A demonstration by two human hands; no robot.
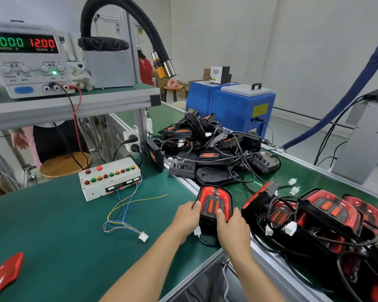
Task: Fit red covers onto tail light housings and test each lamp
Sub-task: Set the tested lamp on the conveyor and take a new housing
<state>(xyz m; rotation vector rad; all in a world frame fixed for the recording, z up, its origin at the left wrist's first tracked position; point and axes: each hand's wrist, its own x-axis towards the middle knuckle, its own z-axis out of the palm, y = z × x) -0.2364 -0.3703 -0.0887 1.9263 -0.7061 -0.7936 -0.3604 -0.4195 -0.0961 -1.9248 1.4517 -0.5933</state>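
Lamp (pixel 214 203) with its red cover on is held at the edge of the green worktop (pixel 52 225). Left hand (pixel 187 216) and right hand (pixel 232 225) are curled around its sides, thumbs on top, likely so the cover is pressed tight.

You are looking at a brightly, evenly lit room; soft light from overhead leaves only faint shadows under your hands (pixel 210 221). White glare streaks the glossy red lamp covers (pixel 330 205) at right. The power supply display (pixel 23 43) glows slightly blurred. The wide lens bends straight lines near the edges, and the corners look soft.
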